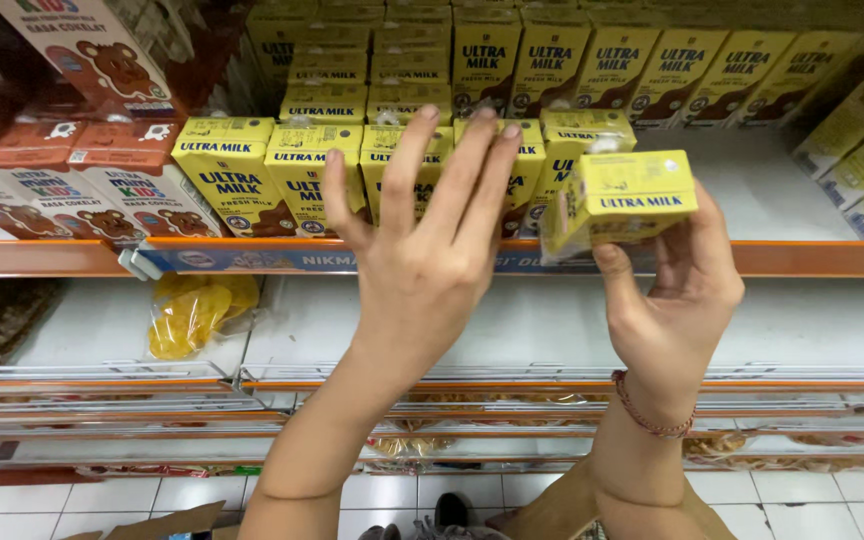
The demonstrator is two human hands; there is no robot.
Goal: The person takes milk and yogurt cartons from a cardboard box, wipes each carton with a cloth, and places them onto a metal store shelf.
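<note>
My right hand (pixel 677 290) grips a small yellow drink carton (pixel 624 200) and holds it up in front of the shelf's orange front edge (pixel 812 257). My left hand (pixel 430 250) is open with fingers spread, raised before a front row of the same yellow cartons (pixel 237 180) standing on the white shelf. It holds nothing, and its fingertips reach the tops of the cartons behind it. A red braided band circles my right wrist.
Several rows of yellow cartons (pixel 552 65) fill the back of the shelf, with bare white shelf (pixel 752 185) at the right. Brown and white cartons (pixel 102 190) stand at the left. A crumpled yellow plastic wrapper (pixel 192 310) lies on the lower shelf. White floor tiles show below.
</note>
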